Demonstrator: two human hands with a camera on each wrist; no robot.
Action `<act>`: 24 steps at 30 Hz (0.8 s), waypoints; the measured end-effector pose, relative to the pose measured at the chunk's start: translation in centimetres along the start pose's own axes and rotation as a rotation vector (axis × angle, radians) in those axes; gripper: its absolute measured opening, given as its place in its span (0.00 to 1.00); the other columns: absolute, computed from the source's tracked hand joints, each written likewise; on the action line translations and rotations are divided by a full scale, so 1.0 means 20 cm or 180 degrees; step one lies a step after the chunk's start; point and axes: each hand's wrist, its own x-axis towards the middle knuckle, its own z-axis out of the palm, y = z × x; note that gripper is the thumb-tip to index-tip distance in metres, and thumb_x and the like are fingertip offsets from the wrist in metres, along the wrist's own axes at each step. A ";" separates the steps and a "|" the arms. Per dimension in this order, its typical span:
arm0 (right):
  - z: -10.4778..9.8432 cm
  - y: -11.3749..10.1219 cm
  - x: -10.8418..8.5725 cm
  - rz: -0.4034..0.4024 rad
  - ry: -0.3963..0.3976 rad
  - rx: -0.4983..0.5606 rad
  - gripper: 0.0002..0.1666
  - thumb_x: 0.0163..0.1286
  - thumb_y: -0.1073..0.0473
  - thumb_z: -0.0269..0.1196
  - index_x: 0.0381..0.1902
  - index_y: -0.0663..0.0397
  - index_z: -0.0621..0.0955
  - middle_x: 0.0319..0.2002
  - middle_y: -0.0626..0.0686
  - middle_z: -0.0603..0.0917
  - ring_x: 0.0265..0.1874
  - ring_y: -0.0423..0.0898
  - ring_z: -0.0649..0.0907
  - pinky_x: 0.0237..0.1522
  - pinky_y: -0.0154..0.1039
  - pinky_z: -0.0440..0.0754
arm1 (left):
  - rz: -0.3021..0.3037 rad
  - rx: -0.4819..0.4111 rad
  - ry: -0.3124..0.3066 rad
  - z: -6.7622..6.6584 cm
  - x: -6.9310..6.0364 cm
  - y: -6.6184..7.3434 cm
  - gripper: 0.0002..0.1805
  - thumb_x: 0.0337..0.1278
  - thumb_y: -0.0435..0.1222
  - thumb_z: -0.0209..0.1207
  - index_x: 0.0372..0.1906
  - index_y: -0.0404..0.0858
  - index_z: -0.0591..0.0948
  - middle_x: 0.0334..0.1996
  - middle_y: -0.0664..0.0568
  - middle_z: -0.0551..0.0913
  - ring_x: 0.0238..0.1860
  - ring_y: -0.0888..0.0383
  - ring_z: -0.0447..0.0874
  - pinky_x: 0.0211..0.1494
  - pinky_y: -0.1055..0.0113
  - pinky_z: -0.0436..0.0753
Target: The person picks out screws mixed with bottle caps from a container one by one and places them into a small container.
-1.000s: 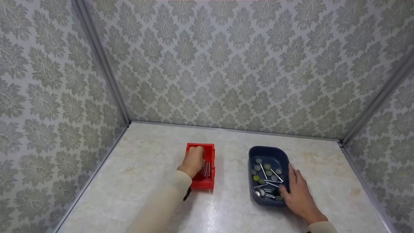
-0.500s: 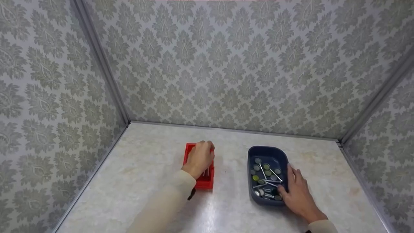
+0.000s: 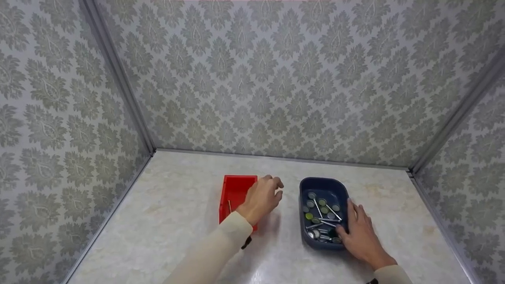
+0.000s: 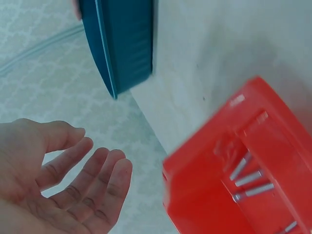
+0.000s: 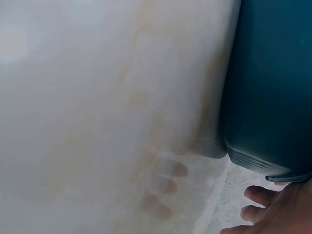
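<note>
My left hand (image 3: 261,197) is above the right side of a red plastic bin (image 3: 240,183), thumb and fingers loosely bent with nothing between them. In the left wrist view several metal bolts (image 4: 258,189), some showing threads, lie inside the bin. My right hand (image 3: 362,236) holds the right wall of a dark blue tub (image 3: 325,246), its thumb over the rim and its fingers along the outside. Inside the tub are several long metal bolts (image 3: 318,208) and several round grey and yellow-green discs (image 3: 309,216). The left hand and sleeve hide part of the red bin.
Both containers stand on a pale marbled tabletop (image 3: 169,205), with a strip of table between them. Patterned wall panels (image 3: 252,79) enclose the back and sides, with grey metal strips along the edges.
The left hand has come up out of the red bin and moved right to its right edge, its fingers now loosened. The right hand stays at the dark blue tub.
</note>
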 end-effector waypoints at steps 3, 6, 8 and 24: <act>0.00 0.00 0.00 0.0017 0.0003 0.0012 0.59 0.89 0.49 0.62 0.96 0.65 0.41 0.92 0.78 0.50 0.92 0.84 0.48 0.90 0.84 0.48 | 0.0207 0.0108 0.0031 0.04 0.00 0.04 0.11 0.82 0.37 0.70 0.59 0.42 0.95 0.53 0.45 0.94 0.49 0.50 0.96 0.57 0.56 0.97; 0.00 0.01 0.00 0.0049 -0.0025 0.0037 0.59 0.89 0.48 0.62 0.97 0.64 0.40 0.93 0.78 0.49 0.92 0.84 0.47 0.90 0.84 0.46 | 0.0352 0.0191 0.0055 0.08 0.00 0.08 0.10 0.80 0.36 0.71 0.57 0.42 0.95 0.52 0.45 0.95 0.49 0.50 0.97 0.55 0.55 0.97; 0.00 0.00 0.00 0.0056 -0.0031 0.0048 0.59 0.89 0.48 0.61 0.97 0.64 0.39 0.93 0.79 0.48 0.92 0.84 0.47 0.91 0.83 0.47 | 0.0386 0.0257 0.0058 0.10 0.00 0.10 0.10 0.80 0.37 0.72 0.57 0.42 0.95 0.51 0.46 0.95 0.47 0.50 0.97 0.52 0.55 0.97; 0.01 0.01 -0.01 -0.0052 0.0186 0.0107 0.59 0.88 0.50 0.63 0.97 0.64 0.43 0.91 0.76 0.53 0.89 0.80 0.59 0.90 0.80 0.56 | 0.0778 0.0579 -0.0069 0.21 0.04 0.29 0.10 0.77 0.37 0.74 0.57 0.43 0.96 0.48 0.49 0.94 0.45 0.54 0.94 0.46 0.60 0.95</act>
